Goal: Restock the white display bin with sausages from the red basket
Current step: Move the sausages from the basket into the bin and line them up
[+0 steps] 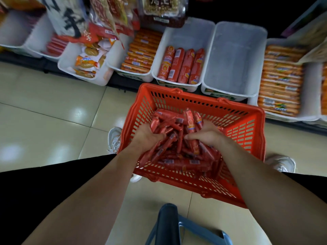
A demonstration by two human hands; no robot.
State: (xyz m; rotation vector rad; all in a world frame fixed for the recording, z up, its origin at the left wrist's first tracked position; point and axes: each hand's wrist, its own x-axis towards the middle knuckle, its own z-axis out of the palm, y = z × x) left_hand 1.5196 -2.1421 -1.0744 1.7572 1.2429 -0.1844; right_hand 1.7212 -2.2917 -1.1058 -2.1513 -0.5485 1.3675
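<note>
head view: i see both my hands down inside the red basket (198,100) on the floor. my left hand (150,137) and right hand (209,133) are each clamped round a bunch of red sausages (191,121) lifted from the heap in the basket. the white display bin (233,55) sits just beyond the basket's far right corner, and a bin of fatter sausages (182,66) sits beyond its far rim.
</note>
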